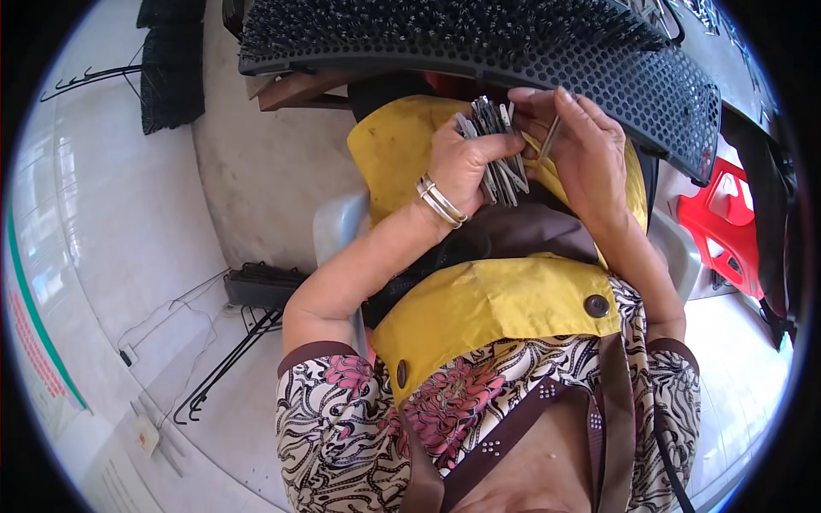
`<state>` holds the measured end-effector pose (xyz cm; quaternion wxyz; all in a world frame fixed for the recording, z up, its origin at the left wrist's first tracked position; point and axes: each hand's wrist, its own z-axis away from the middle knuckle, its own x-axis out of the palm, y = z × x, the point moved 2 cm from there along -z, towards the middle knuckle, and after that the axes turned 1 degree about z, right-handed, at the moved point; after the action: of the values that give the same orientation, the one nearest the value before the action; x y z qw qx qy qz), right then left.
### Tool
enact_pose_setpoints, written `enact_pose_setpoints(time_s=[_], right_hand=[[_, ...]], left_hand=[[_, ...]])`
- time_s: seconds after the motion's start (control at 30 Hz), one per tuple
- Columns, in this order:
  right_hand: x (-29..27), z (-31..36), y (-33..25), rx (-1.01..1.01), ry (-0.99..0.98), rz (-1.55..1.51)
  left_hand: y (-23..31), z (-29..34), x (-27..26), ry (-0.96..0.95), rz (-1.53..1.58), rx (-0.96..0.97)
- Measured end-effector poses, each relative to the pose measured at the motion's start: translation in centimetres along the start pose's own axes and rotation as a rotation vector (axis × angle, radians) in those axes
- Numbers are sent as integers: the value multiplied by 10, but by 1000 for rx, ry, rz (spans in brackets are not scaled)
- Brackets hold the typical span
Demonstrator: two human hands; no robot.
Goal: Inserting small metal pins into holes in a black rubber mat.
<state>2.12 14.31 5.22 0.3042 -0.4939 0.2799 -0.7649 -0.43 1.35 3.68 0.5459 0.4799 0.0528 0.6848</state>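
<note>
My left hand (466,158) is wrapped around a bundle of slim, silvery metal pieces (503,181), flat and elongated, fanned out above and below the thumb. Their exact kind cannot be made out. Just to the right, my right hand (590,150) pinches a single slim metal piece (550,141) between thumb and fingers, tilted beside the bundle. Both hands are above my lap, over a yellow apron (505,295) with dark buttons. Beyond them stands a black perforated rack (616,94), its far part crowded with small dark upright pieces (428,30).
A brown wooden support (299,92) shows beneath the rack. On the right is a red plastic stool (727,218). Black hooked rods (227,368) and a dark rack (265,284) lie on the left, near a thin cable (171,318). Another dark panel (173,77) is at upper left.
</note>
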Motion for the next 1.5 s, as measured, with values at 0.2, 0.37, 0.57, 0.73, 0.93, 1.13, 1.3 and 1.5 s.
enact_pose_setpoints(time_s=[0.2,0.37,0.57,0.73,0.93,1.13,1.3,1.5], right_hand=[[-8,-1,10,-18,-1,-75],[-13,-1,18,28,2,-95],[-12,2,21,-112,-3,146],[-11,13,18,-152,24,330],[-26,22,11,-279,-13,554],[-32,22,0,-406,165,666],[-31,19,-28,-488,208,755],[-23,1,-70,-1042,307,1027]], left_hand=[[-6,2,4,-14,37,-23],[-8,2,-1,0,-31,-35],[-7,6,-2,29,-70,-15],[-6,9,-5,51,-107,-20],[-6,10,-6,25,-151,-27],[-9,8,-10,69,-127,-55],[-7,10,-12,61,-148,-74],[-9,12,-14,59,-97,-49]])
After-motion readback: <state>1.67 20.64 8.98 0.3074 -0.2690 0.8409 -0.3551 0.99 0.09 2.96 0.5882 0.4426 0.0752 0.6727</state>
